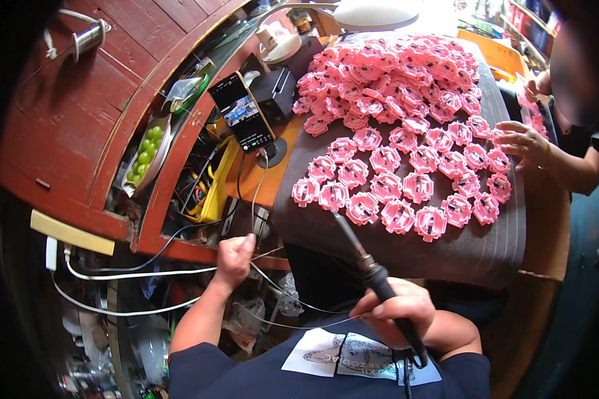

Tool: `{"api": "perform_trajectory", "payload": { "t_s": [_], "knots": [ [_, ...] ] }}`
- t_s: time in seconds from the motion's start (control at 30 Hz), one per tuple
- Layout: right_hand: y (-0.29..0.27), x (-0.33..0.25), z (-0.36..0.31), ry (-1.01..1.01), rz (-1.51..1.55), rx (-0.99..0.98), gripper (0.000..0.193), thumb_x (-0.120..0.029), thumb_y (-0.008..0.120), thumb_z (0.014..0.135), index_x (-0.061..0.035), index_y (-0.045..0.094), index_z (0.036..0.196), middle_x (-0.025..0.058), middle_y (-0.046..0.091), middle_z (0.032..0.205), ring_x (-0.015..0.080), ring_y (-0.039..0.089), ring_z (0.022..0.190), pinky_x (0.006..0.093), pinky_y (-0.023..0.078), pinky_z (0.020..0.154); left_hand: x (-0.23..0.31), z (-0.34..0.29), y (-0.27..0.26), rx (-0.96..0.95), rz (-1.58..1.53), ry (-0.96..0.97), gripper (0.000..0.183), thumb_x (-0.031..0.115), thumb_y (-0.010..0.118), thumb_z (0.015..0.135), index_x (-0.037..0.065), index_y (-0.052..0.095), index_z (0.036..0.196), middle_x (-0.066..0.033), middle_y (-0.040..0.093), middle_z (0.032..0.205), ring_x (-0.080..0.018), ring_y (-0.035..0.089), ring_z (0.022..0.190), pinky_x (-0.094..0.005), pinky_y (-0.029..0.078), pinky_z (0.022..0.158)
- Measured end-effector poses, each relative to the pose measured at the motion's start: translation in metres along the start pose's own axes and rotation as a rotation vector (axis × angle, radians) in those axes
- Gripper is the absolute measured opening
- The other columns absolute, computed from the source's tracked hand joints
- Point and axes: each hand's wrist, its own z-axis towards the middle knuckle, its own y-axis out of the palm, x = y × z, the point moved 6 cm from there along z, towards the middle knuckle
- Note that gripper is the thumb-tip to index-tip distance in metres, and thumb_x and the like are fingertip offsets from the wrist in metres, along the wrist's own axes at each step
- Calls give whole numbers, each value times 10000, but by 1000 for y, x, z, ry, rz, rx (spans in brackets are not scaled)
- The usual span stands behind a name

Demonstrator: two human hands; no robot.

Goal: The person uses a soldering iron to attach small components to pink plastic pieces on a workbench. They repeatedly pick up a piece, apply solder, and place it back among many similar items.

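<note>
- A red-brown wooden panelled wall (80,100) stands left of the cluttered wooden workbench (256,176).
- A white lamp shade (376,13) hangs above the workbench's far end.
- White cables (113,272) trail below its left edge.

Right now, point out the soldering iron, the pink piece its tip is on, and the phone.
soldering iron (379,282), head view, on the black handle above the right hand.
pink piece (333,195), head view, on its middle.
phone (242,111), head view, on the lit screen.
</note>
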Motion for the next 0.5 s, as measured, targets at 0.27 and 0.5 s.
{"api": "perform_trajectory", "payload": {
  "t_s": [0.27, 0.5],
  "knots": [
    [3, 12, 7, 80, -225, 76, 472, 122, 664, 880, -125, 482, 1239, 207, 731, 862, 202, 603, 560, 326, 490, 527, 80, 2, 35, -87, 454, 314, 201, 98, 749, 815, 40, 705, 1002, -141, 659, 1193, -345, 590, 1193, -458, 421, 1062],
    [19, 42, 12, 116, -407, 73, 466, 121, 644, 892, -139, 471, 1238, 189, 740, 871, 188, 610, 557, 317, 478, 525, 78, -7, 91, -510, -990, 71, 588, 395, 618, 1064, -62, 508, 1418, -191, 564, 1363, -216, 657, 1087, -335, 529, 865]
  ]
}}
